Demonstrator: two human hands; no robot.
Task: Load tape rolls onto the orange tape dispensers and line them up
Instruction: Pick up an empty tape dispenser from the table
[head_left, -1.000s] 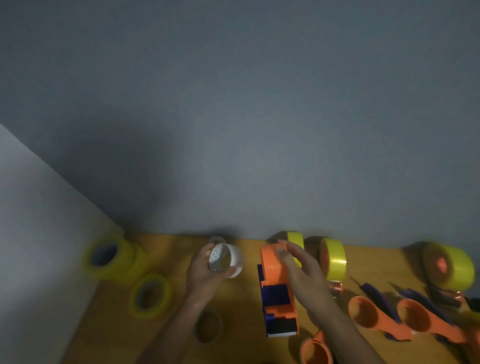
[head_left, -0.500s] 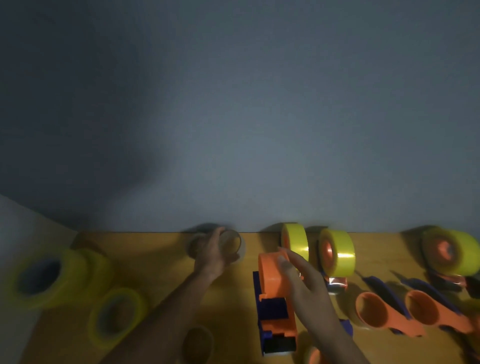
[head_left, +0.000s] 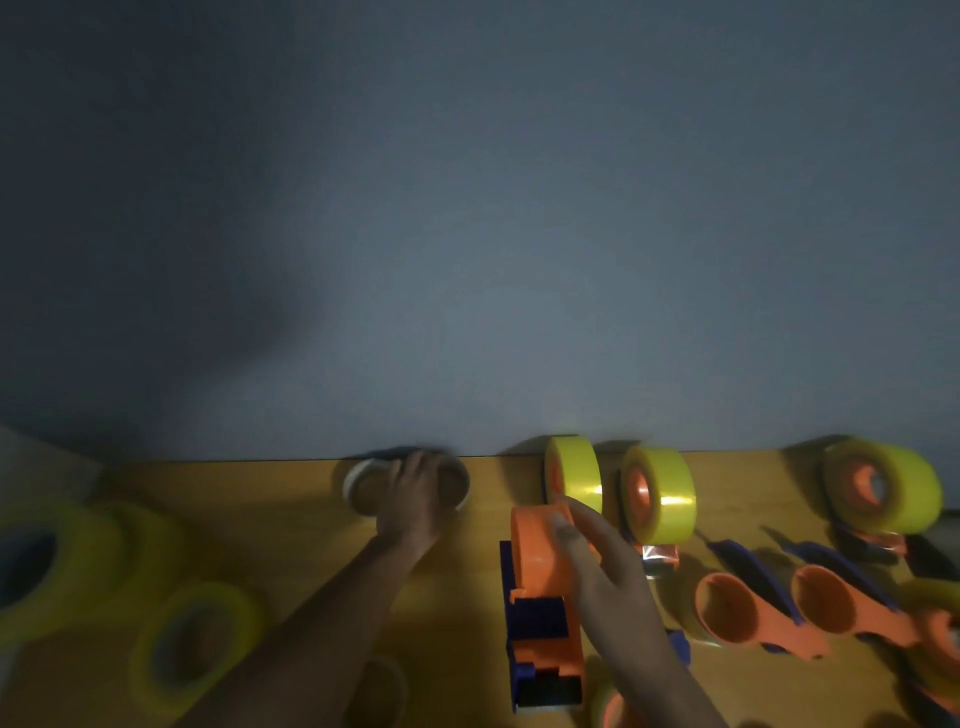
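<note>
While the left hand (head_left: 415, 499) has set the spent brown cardboard core (head_left: 408, 486) by the wall, fingers draped over it, the right hand (head_left: 597, 561) grips the emptied orange plastic dispenser (head_left: 540, 587) — ready for reloading.

A plain grey-blue wall (head_left: 467, 234) is seen, dimly lit, with a yellowish wooden table (head_left: 270, 499) set against it.
</note>
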